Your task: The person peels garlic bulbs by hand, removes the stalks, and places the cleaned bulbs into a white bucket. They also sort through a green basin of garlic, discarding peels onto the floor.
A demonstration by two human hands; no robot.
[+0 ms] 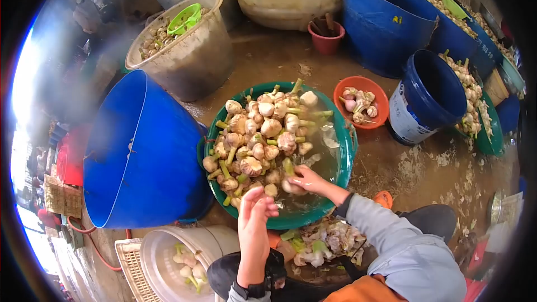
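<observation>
A round green tub (348,151) of murky water stands before me, heaped with garlic bulbs (271,128) that have short green stems. At the tub's near right, my right hand (307,181) is closed around a garlic bulb (291,186) at the water's surface. My left hand (255,221) is raised over the near rim, palm turned inward, its fingers loosely bent and apart with nothing in them. Beneath the near rim lies a pile of garlic peelings and cut stems (330,243).
Left of the tub leans a large blue barrel (162,151). A white bucket (218,243) holding a few bulbs stands near left. A red bowl (380,100) of garlic and a dark blue bucket (411,112) are on the right. Wet floor (268,59) surrounds them.
</observation>
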